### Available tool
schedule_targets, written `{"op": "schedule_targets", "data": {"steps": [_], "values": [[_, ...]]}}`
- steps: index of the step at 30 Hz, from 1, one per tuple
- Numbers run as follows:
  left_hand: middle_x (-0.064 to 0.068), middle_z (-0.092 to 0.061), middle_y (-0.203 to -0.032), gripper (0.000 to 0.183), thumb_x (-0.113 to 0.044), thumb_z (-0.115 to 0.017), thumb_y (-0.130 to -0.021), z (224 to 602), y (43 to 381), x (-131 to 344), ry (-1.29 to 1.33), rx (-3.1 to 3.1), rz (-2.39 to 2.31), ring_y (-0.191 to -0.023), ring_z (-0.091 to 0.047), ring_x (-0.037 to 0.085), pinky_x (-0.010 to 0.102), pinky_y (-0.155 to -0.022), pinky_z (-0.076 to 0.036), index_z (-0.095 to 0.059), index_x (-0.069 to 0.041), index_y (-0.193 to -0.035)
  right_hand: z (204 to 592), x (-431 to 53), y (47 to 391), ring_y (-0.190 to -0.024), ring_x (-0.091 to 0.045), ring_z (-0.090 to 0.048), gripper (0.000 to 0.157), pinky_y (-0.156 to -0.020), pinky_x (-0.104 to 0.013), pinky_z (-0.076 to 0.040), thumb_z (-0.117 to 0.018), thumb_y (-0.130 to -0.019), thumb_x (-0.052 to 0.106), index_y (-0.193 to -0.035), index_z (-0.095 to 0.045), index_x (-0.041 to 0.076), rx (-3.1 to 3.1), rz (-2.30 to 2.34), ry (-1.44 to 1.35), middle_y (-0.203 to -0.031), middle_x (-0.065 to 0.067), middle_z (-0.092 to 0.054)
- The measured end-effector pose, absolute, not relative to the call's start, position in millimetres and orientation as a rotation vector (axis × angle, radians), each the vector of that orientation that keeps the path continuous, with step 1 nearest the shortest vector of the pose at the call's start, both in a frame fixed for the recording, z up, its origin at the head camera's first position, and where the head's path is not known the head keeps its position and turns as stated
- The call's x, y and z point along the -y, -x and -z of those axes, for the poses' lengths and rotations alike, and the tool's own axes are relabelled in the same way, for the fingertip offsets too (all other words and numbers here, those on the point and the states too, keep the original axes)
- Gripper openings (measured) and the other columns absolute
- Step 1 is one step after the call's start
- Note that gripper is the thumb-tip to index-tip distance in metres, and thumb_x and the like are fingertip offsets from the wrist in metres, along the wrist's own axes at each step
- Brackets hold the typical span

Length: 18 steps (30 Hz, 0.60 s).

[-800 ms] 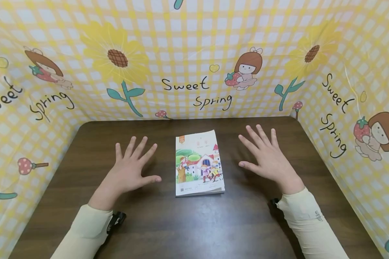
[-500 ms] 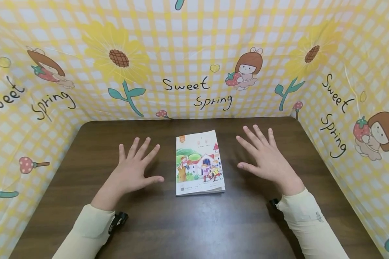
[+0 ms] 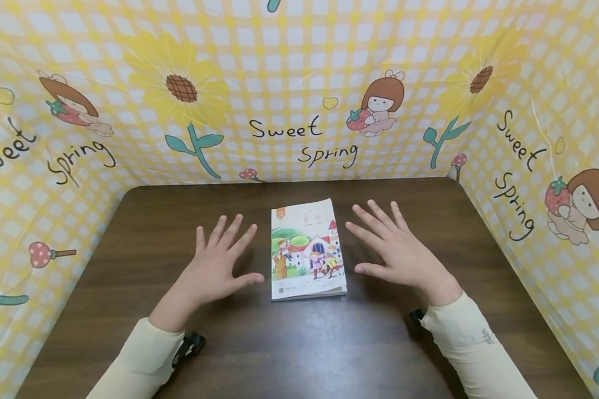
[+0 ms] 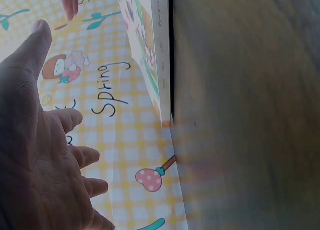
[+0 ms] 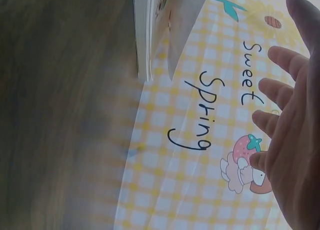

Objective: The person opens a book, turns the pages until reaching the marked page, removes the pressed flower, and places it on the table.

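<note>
A paperback book (image 3: 306, 252) with a colourful illustrated cover lies face up on the dark wooden table, in the middle of the head view. To its left my left hand (image 3: 217, 271) is spread, palm down, its thumb tip close to the book's left edge. My right hand (image 3: 396, 255) is spread likewise on the other side, fingertips a short way from the right edge. Neither hand holds anything. The left wrist view shows the book's spine (image 4: 164, 54) beyond the hand. In the right wrist view the front cover (image 5: 185, 29) lifts slightly from the pages.
The table (image 3: 299, 354) has a rounded back left corner. Yellow checked cloth (image 3: 279, 66) printed with flowers, cartoon figures and lettering rises along its back and both sides. A dark band (image 3: 188, 349) sits at the left wrist, over the pale sleeve (image 3: 145, 354).
Both hands have moved inward toward the book, the left one to the right and the right one to the left. The book stays where it was.
</note>
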<state>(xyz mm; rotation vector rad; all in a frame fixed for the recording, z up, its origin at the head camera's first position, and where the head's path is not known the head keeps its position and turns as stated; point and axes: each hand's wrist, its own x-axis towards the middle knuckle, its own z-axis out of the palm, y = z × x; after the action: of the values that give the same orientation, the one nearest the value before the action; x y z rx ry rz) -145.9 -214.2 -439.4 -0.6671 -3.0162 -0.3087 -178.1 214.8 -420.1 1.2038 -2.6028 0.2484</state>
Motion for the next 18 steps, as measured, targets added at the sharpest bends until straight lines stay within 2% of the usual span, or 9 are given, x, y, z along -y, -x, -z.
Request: {"op": "schedule_targets", "data": {"steps": [7, 12, 18], "values": [[0.008, -0.004, -0.174, 0.105, -0.083, -0.054, -0.085, 438.9, 140.0, 201.8, 0.700, 3.023, 0.366, -0.158, -0.001, 0.042, 0.080, -0.113, -0.001, -0.009, -0.035, -0.166, 423.2, -206.0, 174.2, -0.160, -0.033, -0.007, 0.089, -0.124, -0.062, 0.003, -0.061, -0.090, 0.070, -0.160, -0.037, 0.021, 2.601, -0.271, -1.289, -0.172, -0.005, -0.019], [0.007, -0.006, -0.174, 0.103, -0.081, -0.056, -0.086, 436.6, 132.8, 191.4, 0.725, 3.029, 0.414, -0.159, -0.001, 0.040, 0.078, -0.115, -0.004, -0.014, -0.032, -0.166, 426.0, -199.2, 171.6, -0.160, -0.029, -0.009, 0.087, -0.124, -0.062, -0.001, -0.063, -0.090, 0.069, -0.159, -0.040, 0.022, 2.620, -0.284, -1.352, -0.170, -0.003, -0.025], [0.007, -0.009, -0.173, 0.100, -0.083, -0.051, -0.087, 441.4, 126.7, 179.6, 0.746, 3.036, 0.477, -0.158, -0.005, 0.041, 0.078, -0.115, -0.006, -0.018, -0.030, -0.165, 431.5, -191.9, 168.6, -0.158, -0.032, -0.019, 0.086, -0.124, -0.062, -0.007, -0.066, -0.087, 0.070, -0.156, -0.046, 0.023, 2.636, -0.299, -1.423, -0.167, -0.005, -0.033]]}}
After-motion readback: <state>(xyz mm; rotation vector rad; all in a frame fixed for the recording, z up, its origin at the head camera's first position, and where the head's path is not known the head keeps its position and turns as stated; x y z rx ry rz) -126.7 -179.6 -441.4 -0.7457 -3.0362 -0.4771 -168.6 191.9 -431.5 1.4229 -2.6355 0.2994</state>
